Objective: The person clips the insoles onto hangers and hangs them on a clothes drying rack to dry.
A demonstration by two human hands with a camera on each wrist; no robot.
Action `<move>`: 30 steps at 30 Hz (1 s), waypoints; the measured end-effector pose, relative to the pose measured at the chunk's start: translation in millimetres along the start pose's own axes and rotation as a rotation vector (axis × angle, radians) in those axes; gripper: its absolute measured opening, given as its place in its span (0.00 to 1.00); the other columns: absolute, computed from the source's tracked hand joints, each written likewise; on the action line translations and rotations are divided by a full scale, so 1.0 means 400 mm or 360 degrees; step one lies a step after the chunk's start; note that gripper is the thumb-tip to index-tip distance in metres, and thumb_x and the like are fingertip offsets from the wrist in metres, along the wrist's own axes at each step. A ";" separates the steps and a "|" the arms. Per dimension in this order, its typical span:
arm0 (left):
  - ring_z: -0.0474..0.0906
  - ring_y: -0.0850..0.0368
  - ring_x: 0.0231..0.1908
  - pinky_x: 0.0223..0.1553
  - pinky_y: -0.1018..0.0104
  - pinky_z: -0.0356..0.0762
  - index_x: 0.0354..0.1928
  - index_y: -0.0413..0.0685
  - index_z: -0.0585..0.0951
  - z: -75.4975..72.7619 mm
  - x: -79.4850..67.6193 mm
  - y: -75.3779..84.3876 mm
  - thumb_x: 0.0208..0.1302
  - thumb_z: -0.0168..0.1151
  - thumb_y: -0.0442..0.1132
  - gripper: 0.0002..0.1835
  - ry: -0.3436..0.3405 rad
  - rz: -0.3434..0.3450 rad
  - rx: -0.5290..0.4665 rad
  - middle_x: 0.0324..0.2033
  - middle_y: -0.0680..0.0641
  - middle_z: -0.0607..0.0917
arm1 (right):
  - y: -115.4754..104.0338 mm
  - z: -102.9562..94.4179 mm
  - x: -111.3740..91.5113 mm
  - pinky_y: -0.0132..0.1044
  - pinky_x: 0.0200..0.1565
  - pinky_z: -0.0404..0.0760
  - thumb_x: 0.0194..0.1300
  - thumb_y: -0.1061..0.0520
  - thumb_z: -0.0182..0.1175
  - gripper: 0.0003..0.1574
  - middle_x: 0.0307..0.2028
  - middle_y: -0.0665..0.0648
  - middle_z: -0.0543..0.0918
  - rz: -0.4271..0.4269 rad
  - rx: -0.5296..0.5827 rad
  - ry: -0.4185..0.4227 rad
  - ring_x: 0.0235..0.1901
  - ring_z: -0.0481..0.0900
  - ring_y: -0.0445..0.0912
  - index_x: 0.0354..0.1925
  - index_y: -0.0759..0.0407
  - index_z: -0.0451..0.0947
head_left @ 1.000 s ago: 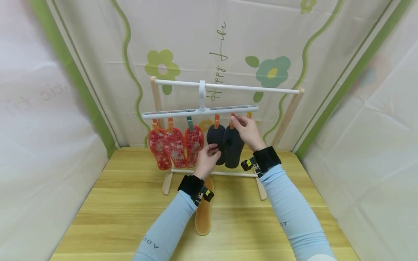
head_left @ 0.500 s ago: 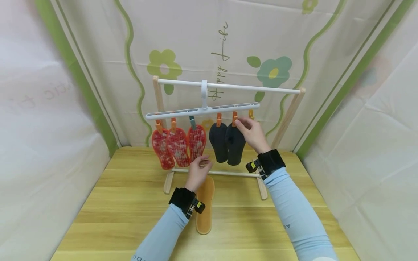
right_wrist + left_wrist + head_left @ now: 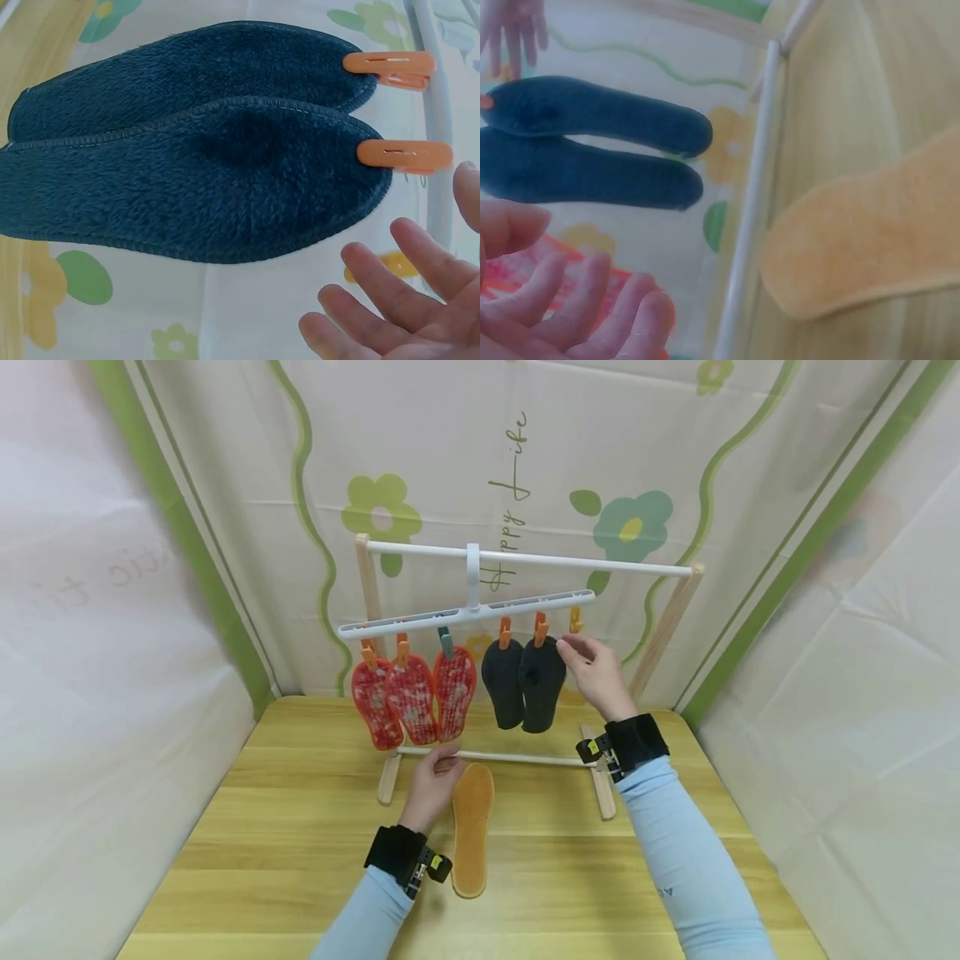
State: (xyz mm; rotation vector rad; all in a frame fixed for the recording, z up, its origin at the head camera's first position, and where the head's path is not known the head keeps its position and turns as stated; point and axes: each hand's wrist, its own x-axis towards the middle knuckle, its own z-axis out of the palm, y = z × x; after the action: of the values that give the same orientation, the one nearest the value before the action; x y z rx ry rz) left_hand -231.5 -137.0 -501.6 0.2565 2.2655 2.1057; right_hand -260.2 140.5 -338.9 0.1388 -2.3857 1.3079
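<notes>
My right hand (image 3: 602, 677) hovers just right of a dark fuzzy insole (image 3: 542, 687); its fingers are relaxed and apart from the orange clip (image 3: 405, 154) that bites the insole's end. A second dark insole (image 3: 502, 687) hangs beside it from another orange clip (image 3: 506, 633). Low on the left, my left hand (image 3: 433, 785) is held loosely with nothing in it, next to a tan insole (image 3: 471, 835) lying on the table. Three red patterned insoles (image 3: 411, 700) hang on the left part of the white hanger (image 3: 420, 624), one from a green clip (image 3: 446, 643).
The hanger hooks over the white top rod (image 3: 585, 561) of a wooden-legged rack (image 3: 667, 627). At its right end hangs a yellow clip (image 3: 576, 620) with nothing in it. A lower rod (image 3: 525, 760) crosses near the wooden table (image 3: 300, 827). Printed curtains (image 3: 247, 460) enclose the back and sides.
My right hand has let go of the orange clip and drawn slightly right. My left hand has left the dark insoles and moved down and left towards the tan insole.
</notes>
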 end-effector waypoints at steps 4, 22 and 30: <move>0.77 0.42 0.53 0.55 0.51 0.75 0.59 0.35 0.77 -0.030 -0.017 -0.020 0.71 0.60 0.34 0.18 0.0012 0.0026 0.0028 0.51 0.35 0.81 | 0.010 -0.002 -0.037 0.51 0.63 0.70 0.73 0.40 0.55 0.33 0.61 0.63 0.76 0.0051 0.0045 0.0107 0.63 0.71 0.55 0.63 0.62 0.74; 0.79 0.43 0.51 0.52 0.56 0.78 0.58 0.32 0.77 -0.122 -0.059 -0.076 0.69 0.60 0.31 0.17 -0.0063 -0.0024 0.0084 0.50 0.35 0.81 | 0.129 0.085 -0.322 0.56 0.57 0.74 0.71 0.34 0.54 0.36 0.56 0.61 0.81 0.0326 0.0004 0.0274 0.57 0.76 0.57 0.61 0.58 0.76; 0.79 0.43 0.50 0.51 0.54 0.78 0.57 0.31 0.77 -0.143 -0.089 -0.085 0.69 0.60 0.31 0.17 -0.0062 -0.0053 0.0175 0.49 0.36 0.82 | 0.193 0.123 -0.424 0.55 0.55 0.76 0.73 0.38 0.53 0.33 0.53 0.63 0.82 0.0414 0.0002 0.0236 0.55 0.78 0.58 0.60 0.61 0.77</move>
State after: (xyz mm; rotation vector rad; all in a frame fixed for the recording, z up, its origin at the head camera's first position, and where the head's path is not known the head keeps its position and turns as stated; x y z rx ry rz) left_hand -207.8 -200.8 -533.9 0.2591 2.3498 1.9462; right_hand -142.7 124.1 -491.1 -0.2684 -2.3339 1.3797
